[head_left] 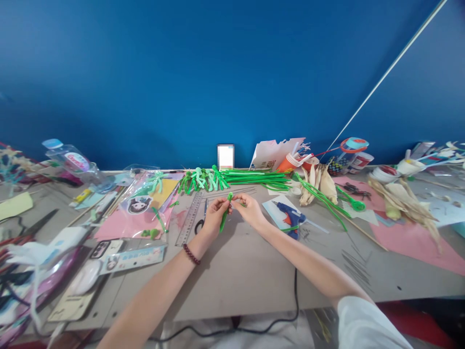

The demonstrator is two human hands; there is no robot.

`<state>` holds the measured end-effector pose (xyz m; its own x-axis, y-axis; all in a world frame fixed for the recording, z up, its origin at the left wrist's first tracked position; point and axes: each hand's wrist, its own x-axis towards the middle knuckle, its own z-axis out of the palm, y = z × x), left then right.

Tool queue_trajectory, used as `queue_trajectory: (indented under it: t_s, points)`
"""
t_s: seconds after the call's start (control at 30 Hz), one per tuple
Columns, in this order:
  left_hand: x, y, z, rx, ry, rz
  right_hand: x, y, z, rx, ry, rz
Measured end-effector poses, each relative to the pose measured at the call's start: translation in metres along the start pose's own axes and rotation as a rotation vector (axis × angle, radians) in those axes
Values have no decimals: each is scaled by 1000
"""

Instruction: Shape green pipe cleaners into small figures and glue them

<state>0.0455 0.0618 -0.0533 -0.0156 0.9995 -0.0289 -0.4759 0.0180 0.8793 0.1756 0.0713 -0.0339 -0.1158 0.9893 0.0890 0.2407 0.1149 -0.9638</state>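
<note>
My left hand point(217, 211) pinches a green pipe cleaner point(223, 221) over the middle of the table, its lower end hanging below the fingers. Close beside it, my right hand point(248, 207) has its fingertips together at the pipe cleaner's upper end. Behind both hands lies a bundle of long green pipe cleaners point(254, 178). To its left is a row of bent, twisted green pieces point(203, 179). A clear ruler point(189, 220) and black-handled scissors point(199, 226) rest left of my left hand. Right of my right hand is a blue glue gun point(290, 216).
Pink paper and a plastic bag point(140, 206) lie at left, near a phone point(103, 248) and a clear bottle point(74, 160). At right are dried husks point(325, 184), paper cups point(288, 163) and pink sheets point(417, 247). A black cable point(296, 291) hangs over the front edge. A blue wall point(225, 72) rises behind.
</note>
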Motion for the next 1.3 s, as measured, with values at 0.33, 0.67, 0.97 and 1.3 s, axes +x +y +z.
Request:
queue_trajectory:
  t_s: [0.33, 0.67, 0.97, 1.3]
  points:
    - [-3, -2, 0, 28, -31, -20, 1, 5, 3, 12, 15, -36]
    - [-6, 6, 3, -69, -153, -85, 3, -5, -5, -51, -24, -66]
    - [-9, 9, 3, -114, -196, -144, 13, -1, -16, -144, -95, -110]
    - [-7, 22, -2, 255, -339, 11, 11, -25, -40, -352, -138, -283]
